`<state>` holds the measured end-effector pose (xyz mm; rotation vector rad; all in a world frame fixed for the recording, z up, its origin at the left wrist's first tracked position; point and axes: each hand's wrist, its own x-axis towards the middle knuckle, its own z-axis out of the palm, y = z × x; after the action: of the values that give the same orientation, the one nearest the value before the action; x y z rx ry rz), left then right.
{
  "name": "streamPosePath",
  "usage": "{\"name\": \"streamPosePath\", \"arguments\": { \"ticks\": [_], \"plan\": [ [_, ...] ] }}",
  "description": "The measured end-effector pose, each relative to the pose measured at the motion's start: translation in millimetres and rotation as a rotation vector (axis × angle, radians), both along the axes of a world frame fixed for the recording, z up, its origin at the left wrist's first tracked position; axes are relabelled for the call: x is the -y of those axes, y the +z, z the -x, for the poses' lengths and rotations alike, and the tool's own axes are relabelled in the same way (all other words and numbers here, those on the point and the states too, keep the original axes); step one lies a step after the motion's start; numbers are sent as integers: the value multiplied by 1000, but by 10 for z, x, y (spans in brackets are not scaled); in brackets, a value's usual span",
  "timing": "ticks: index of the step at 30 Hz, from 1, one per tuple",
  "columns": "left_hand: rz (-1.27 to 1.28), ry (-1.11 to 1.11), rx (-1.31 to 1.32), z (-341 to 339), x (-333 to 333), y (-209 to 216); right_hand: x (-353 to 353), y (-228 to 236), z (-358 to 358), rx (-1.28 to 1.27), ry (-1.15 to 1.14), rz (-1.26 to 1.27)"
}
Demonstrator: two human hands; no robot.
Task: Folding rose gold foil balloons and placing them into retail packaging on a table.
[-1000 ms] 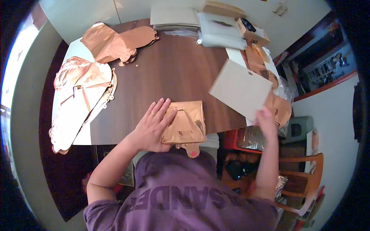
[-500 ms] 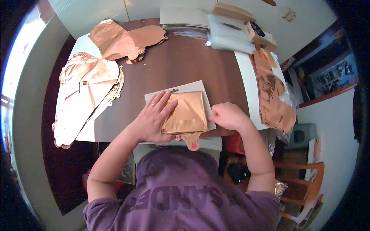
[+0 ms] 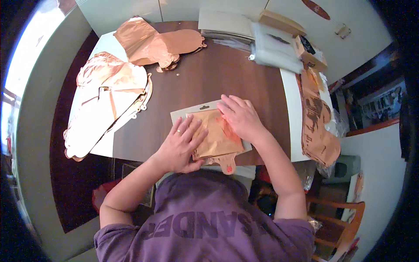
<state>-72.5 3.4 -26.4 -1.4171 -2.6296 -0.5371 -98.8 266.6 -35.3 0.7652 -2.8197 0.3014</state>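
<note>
- On the left end of a dark brown, wood-grain table (image 3: 227, 74) lies a loose pile of shiny pinkish-copper foil shapes (image 3: 109, 87); just beyond it rest flat, matte copper foil sheets (image 3: 152, 46).
- Near the front edge, a person's left hand (image 3: 180, 146) is spread palm down, pressing rather than gripping, on the left side of a folded, squarish copper foil bundle (image 3: 214, 135).
- Under that bundle sits a flat grey card (image 3: 180, 114) with a hanging slot; a rounded copper tab (image 3: 228, 166) pokes out toward the person.
- Farther back stands a stack of grey cards (image 3: 224, 24).
- Over the bundle's upper right corner lies the right hand (image 3: 241, 117), fingers extended; whether it pinches the card cannot be told.
- The step appears to be squaring bundle to card; the next move likely calls for even, light pressure so both stay aligned.
- Farther right are clear plastic bags (image 3: 275, 46) and more copper foil (image 3: 316, 122).
</note>
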Motion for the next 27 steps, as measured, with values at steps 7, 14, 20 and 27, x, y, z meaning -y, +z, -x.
{"name": "streamPosePath", "arguments": {
  "ticks": [7,14,20,27],
  "plan": [
    [-145,-248,-168,-11,65,-32,-65,23,-119,-47,-10,-34],
    [-112,-248,-137,-2,110,-54,-346,204,394,23,-96,198],
    [-126,-236,-133,-11,109,-42,-821,173,1603,-96,-577,248],
    [-135,-216,-72,-4,111,-50,-753,39,1490,49,-547,-17]
  ]
}}
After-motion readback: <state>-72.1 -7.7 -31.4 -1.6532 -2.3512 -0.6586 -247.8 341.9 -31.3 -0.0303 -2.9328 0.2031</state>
